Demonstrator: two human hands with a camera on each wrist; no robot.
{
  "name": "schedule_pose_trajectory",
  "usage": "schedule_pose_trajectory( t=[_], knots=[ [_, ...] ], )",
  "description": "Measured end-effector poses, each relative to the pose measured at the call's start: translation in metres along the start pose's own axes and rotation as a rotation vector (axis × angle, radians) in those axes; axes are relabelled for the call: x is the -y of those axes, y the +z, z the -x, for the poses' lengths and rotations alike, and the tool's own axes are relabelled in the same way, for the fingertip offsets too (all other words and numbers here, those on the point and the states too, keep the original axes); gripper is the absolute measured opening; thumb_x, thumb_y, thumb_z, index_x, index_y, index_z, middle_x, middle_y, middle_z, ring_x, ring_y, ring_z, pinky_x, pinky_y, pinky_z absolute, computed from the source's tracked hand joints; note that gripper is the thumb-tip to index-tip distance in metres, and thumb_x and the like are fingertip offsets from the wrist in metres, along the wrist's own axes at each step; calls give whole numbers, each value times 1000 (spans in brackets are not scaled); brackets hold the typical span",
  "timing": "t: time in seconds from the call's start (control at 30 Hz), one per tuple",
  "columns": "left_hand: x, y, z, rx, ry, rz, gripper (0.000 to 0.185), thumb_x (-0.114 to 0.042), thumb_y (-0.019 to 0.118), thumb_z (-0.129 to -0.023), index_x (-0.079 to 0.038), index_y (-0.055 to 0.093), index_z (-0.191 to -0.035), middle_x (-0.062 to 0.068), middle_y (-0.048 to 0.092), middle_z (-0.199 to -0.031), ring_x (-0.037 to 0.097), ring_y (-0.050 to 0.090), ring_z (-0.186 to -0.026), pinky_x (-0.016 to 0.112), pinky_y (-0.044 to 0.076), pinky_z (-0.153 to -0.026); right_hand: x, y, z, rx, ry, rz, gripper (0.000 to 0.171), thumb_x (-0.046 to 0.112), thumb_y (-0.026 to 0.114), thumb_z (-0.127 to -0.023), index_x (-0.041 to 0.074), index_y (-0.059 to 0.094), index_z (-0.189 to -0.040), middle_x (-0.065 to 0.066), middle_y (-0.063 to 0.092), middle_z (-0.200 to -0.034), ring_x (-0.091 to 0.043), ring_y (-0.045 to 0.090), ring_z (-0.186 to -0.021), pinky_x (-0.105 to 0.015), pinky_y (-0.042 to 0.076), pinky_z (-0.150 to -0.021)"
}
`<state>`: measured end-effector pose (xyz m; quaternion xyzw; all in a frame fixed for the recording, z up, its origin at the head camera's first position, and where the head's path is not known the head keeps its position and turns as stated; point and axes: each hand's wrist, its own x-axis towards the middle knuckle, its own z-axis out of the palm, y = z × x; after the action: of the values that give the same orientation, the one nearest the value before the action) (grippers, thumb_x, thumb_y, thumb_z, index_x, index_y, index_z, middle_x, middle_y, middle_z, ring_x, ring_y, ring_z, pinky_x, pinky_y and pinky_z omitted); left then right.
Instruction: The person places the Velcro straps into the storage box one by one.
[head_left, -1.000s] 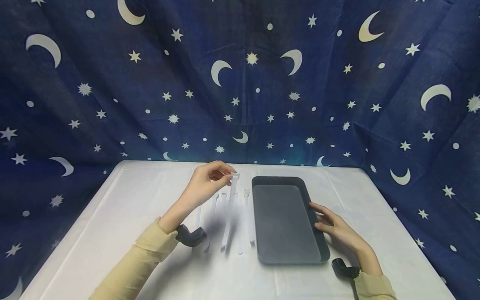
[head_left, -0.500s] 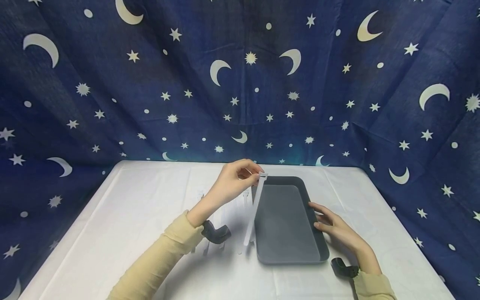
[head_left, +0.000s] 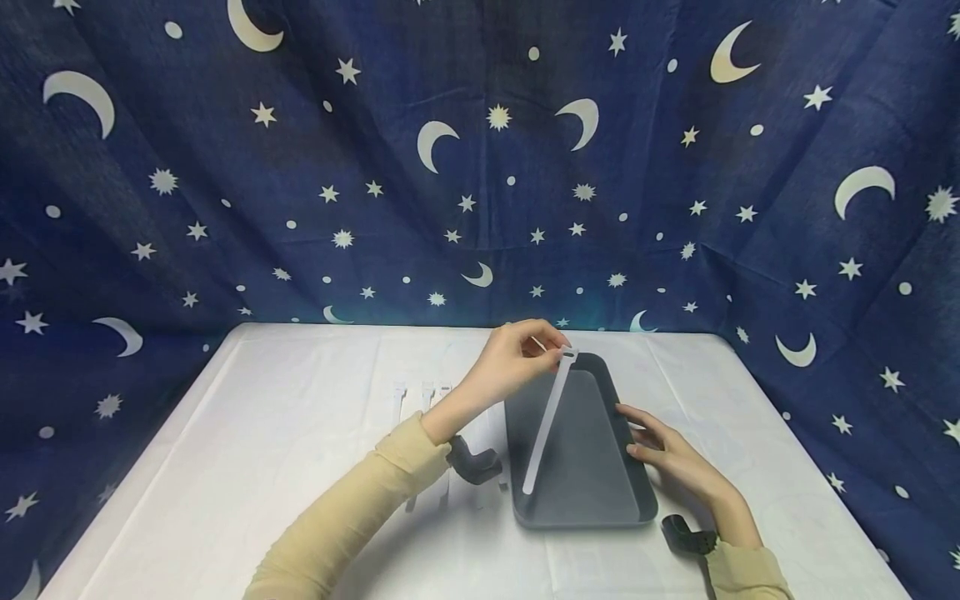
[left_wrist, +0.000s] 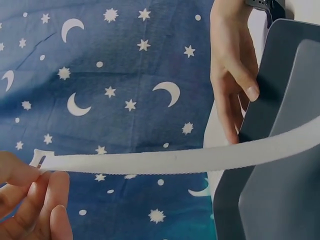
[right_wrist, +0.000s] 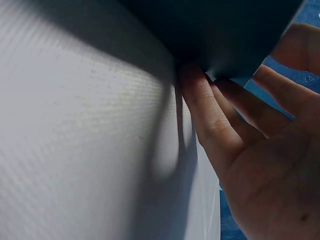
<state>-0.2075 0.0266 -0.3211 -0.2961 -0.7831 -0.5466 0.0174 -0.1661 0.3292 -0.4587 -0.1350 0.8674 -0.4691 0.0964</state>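
The left hand [head_left: 513, 360] pinches the head end of a white strap [head_left: 547, 417] between thumb and fingertips [left_wrist: 47, 192]. Over the last second this hand has carried the strap from the row of remaining straps [head_left: 420, 396], centre-left of the frame, rightward across the counter [head_left: 262, 467]. The strap now hangs slantwise over the dark tray [head_left: 637, 492], head end high above the tray's far rim, tail end low near the tray floor at the near left corner. Whether the tail touches the floor cannot be told.

The right hand [head_left: 671, 454] has not shifted: fingers straight, pressed against the tray's right outer wall, clasping nothing. The right wrist view shows these fingers [right_wrist: 210, 120] flat against the tray's wall, beside the white cloth.

Judgement: the transfer of this strap is nearly complete; it is over the tray but not released. The remaining straps lie on the counter, left of the tray, partly hidden behind the left forearm
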Motion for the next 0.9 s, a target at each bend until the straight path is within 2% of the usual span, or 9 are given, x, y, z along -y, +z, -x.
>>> schedule_pose_trajectory(
  t=[0.17, 0.3, 0.43, 0.57, 0.73, 0.9],
  knots=[
    [0, 11, -8, 6, -28, -5, 12, -9, 63, -90, -9, 70, -99, 8, 70, -88, 14, 66, -66, 18, 44, -56, 0, 0, 0, -1, -1, 13, 61, 19, 57, -95, 8, 31, -149, -23, 29, -155, -54, 37, -133, -63, 33, -105],
    [3, 20, -14, 6, -48, 0, 12, -9, 63, -90, -9, 70, -100, 8, 70, -88, 10, 64, -64, 18, 44, -55, 0, 0, 1, 5, 0, 1, 61, 19, 56, -95, 8, 31, -149, -24, 27, -155, -56, 35, -133, -66, 31, -105],
    [6, 28, -18, 7, -70, 3, 13, -10, 63, -90, -10, 70, -100, 8, 70, -88, 4, 63, -63, 18, 44, -55, 1, 0, 0, 5, 1, 9, 61, 19, 56, -96, 7, 31, -149, -24, 28, -155, -55, 35, -133, -63, 32, -105],
    [9, 34, -21, -1, -81, 17, 13, -10, 62, -90, -9, 70, -99, 9, 70, -89, 4, 63, -62, 18, 43, -54, 1, 0, -1, -2, 10, 15, 61, 19, 56, -95, 7, 31, -149, -24, 29, -154, -54, 37, -132, -61, 34, -105],
    [17, 41, -27, -26, -111, 45, 12, -9, 62, -89, -8, 70, -98, 10, 70, -86, 8, 64, -62, 18, 42, -53, 1, 0, -1, 2, 30, -5, 62, 20, 56, -95, 7, 29, -150, -25, 26, -155, -56, 34, -134, -67, 30, -105],
    [28, 47, -30, -46, -162, 99, 15, -8, 62, -89, -2, 70, -101, 13, 70, -88, 27, 70, -74, 17, 44, -56, 2, 0, -1, 7, 33, -9, 62, 21, 56, -95, 8, 29, -150, -24, 25, -156, -57, 32, -134, -68, 28, -105]
  ],
)
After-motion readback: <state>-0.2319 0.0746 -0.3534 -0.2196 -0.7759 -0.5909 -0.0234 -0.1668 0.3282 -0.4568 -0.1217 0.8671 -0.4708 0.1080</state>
